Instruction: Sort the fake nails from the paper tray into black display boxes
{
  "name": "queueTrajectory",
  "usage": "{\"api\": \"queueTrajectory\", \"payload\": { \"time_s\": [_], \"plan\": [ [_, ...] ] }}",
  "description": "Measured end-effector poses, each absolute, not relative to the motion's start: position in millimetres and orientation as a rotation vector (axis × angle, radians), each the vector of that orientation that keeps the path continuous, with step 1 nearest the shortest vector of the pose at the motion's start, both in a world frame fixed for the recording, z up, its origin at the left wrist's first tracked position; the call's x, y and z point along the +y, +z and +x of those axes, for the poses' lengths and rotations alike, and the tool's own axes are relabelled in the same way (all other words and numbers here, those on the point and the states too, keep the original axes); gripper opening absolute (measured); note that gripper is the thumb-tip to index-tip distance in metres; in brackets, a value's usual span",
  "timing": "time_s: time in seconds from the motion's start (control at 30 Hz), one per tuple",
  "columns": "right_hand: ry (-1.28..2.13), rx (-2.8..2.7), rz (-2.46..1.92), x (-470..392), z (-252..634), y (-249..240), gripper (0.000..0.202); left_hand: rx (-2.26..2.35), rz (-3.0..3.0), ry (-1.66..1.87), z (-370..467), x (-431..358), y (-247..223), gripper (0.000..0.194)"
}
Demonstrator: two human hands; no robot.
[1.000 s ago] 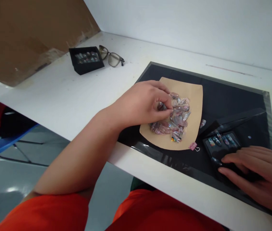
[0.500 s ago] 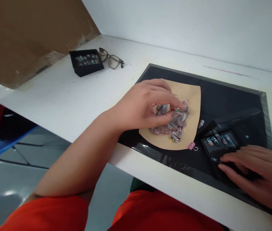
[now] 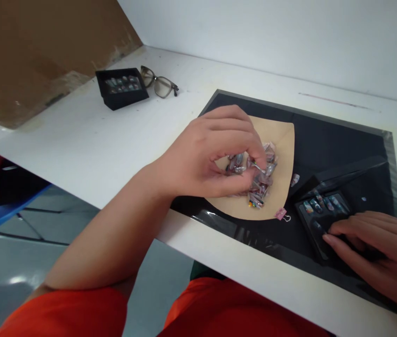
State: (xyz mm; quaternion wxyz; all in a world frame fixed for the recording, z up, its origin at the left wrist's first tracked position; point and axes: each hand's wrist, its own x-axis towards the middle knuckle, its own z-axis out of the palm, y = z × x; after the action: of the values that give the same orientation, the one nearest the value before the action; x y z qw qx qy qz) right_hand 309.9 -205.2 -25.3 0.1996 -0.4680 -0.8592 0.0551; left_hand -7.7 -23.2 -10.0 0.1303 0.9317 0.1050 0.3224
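Observation:
My left hand (image 3: 215, 154) is over a tan sheet (image 3: 284, 154), its thumb and forefinger pinched at a small piece among a pile of shiny nail-shaped pieces (image 3: 270, 164). A pink binder clip (image 3: 280, 214) grips the sheet's lower right corner. My right hand (image 3: 377, 248) rests at an open black box (image 3: 319, 243) that holds a row of decorated nail tips (image 3: 319, 203). Its thumb and forefinger pinch close to one dark nail tip (image 3: 319, 227) in the box. What lies under the palm is hidden.
Beneath the sheet and box lies a black mat (image 3: 335, 135). One loose nail tip (image 3: 295, 179) is between them. At the back left of the white table (image 3: 89, 135) are a second black box (image 3: 123, 96) and eyeglasses (image 3: 163, 86). A brown board (image 3: 44, 56) stands behind.
My left hand has risen slightly and its thumb and forefinger have shifted within the pile. My right fingers have moved slightly off the dark nail tip. The view has shifted a little.

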Motion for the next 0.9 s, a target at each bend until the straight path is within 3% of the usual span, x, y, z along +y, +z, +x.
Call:
{"api": "queueTrajectory", "payload": {
  "time_s": [0.33, 0.63, 0.9],
  "plan": [
    [0.222, -2.451, -1.210, -203.5, 307.1, -23.7, 0.015, 0.021, 2.741, 1.150, -1.3, -18.1, -18.8, 0.003],
    [0.187, -2.469, -1.208, -203.1, 309.5, -23.9, 0.019, -0.038, 2.716, 1.401, 2.4, -19.0, -25.1, 0.009],
    [0.173, -2.471, -1.249, -205.3, 312.0, -26.6, 0.019, 0.052, 2.657, 1.339, 4.0, -23.3, -20.2, 0.006]
  ]
}}
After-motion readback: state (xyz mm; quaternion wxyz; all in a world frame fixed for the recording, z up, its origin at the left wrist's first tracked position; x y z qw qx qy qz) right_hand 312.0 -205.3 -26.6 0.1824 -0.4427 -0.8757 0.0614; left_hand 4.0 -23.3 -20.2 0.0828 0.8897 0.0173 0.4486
